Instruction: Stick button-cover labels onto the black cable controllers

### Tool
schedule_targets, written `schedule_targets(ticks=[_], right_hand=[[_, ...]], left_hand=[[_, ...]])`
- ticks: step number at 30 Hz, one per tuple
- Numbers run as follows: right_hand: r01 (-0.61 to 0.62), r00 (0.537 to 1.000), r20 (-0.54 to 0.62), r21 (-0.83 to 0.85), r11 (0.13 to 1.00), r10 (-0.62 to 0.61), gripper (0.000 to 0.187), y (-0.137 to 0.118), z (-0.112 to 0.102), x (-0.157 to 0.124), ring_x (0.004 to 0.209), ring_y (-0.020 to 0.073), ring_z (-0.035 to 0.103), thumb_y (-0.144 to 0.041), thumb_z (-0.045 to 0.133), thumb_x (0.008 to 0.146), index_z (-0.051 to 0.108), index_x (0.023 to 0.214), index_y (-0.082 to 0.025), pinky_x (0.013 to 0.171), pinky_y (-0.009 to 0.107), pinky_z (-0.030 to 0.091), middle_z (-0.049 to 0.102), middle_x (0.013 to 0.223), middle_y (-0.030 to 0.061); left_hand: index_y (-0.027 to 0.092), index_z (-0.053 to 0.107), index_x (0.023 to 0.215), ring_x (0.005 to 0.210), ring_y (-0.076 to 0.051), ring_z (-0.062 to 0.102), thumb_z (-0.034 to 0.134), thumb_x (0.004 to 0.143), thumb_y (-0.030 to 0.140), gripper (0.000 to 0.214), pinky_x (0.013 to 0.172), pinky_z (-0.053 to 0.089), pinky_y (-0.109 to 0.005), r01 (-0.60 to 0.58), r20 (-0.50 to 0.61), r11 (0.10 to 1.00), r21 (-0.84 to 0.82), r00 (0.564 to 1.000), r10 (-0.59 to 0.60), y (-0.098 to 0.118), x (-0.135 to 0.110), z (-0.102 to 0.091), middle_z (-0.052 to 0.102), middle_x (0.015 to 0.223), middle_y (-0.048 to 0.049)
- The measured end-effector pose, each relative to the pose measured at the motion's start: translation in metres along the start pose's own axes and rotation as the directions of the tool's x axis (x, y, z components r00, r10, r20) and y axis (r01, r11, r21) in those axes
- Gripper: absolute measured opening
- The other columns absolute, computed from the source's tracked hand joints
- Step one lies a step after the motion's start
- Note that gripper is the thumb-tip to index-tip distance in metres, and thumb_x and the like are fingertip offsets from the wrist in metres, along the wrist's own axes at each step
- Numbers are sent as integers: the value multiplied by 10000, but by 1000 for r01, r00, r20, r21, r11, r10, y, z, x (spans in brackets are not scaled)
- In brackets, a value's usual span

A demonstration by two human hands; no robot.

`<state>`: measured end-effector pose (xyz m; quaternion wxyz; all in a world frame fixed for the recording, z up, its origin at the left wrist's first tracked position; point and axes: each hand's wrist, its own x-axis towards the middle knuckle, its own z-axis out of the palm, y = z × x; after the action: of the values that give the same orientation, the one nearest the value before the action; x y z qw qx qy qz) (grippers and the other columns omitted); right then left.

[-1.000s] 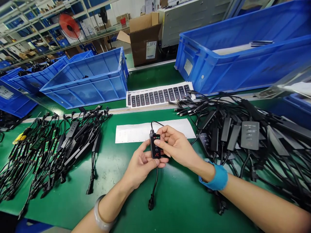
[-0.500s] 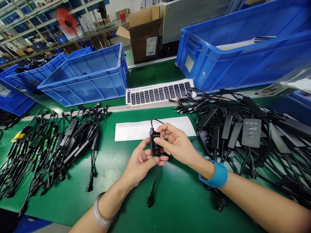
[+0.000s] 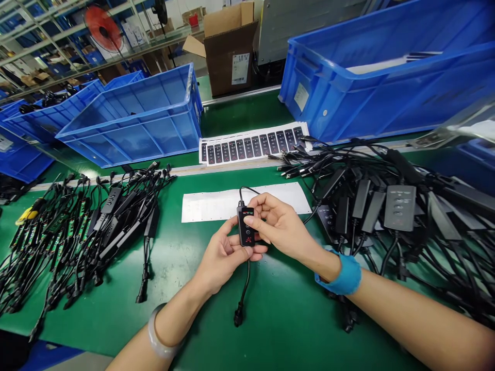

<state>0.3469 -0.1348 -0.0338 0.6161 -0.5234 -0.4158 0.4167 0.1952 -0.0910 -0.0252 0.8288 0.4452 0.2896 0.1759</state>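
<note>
Cable piles (image 3: 361,198) L/R of ctrl box (image 3: 246,238), blue bins (image 3: 141,138) behind

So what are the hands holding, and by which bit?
A small black rectangular plastic controller: the left hand holds its lower end; the right hand has its thumb on the front.

Both forearms (image 3: 406,312) angled inward. The left hand (image 3: 226,253) was turned palm up, fingers (image 3: 258,250) curled; the right hand (image 3: 284,226) sat just beside it, thumb extended.
</note>
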Motion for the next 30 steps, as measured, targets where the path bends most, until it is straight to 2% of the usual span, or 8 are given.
schedule_targets(ticks=[15,24,26,30], right_hand=[[63,998,-22,-115,991,-66,190,3,0,-1,627,120,484,-302,662,795,545,896,-192,543,238,458,476,689,-29],[50,997,-41,-211,976,-60,174,4,1,-1,623,122,501,-288,649,778,562,892,-188,552,239,445,490,678,-29],[28,998,-56,-243,970,-43,210,4,0,-1,594,121,508,-300,655,770,553,921,-195,556,245,446,499,654,-40],[-62,994,-106,-266,962,34,459,8,-2,1,548,127,509,-337,702,733,455,1103,-224,549,256,443,483,625,-81]], left_hand=[[145,471,1259,858,-215,711,750,767,245,574,793,554,-304,-7,-16,1000,26,1000,7,0,0,1,721,856,-68],[123,395,1346,860,-221,707,774,735,284,737,783,557,-312,-8,-47,998,60,999,11,-3,1,1,710,848,-63],[124,389,1356,865,-227,707,773,734,286,749,784,558,-321,-7,-56,997,76,998,11,-4,1,0,706,862,-67],[139,437,1316,820,-212,707,778,720,284,702,755,560,-314,-15,-78,996,87,997,22,-5,2,-1,698,940,-85]])
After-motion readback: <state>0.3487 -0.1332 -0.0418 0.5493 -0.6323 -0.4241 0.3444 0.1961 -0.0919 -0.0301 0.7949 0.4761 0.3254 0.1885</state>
